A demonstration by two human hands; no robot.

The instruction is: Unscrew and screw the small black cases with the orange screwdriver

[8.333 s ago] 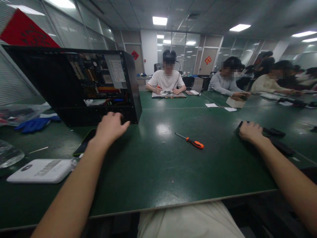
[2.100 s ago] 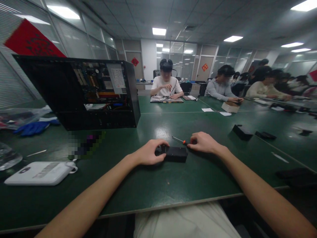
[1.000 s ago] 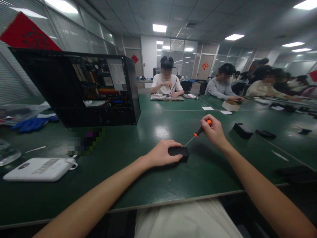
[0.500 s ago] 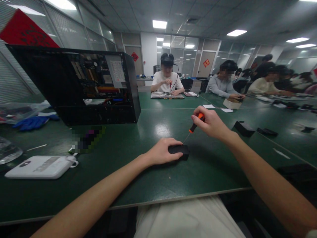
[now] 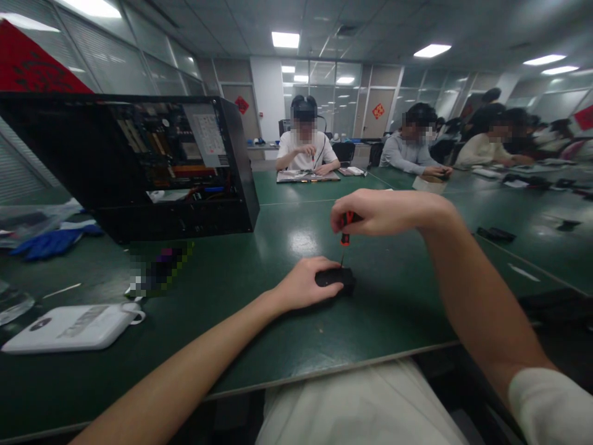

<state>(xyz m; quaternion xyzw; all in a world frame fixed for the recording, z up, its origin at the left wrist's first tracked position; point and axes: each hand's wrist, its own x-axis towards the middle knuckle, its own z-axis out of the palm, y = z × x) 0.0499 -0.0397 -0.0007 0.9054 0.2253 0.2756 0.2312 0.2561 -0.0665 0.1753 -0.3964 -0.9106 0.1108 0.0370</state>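
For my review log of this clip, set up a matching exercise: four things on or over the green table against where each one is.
Things:
1. screwdriver
2. small black box
3. open computer case
4. white flat device

Places:
A. lying near the table's front edge, far left
B. held upright in the right hand, tip down
C. standing at the back left of the table
D. on the table under the left hand

Pairs: 1-B, 2-D, 3-C, 4-A

Dim ceiling-panel light, glare on the table, warped blurry edges.
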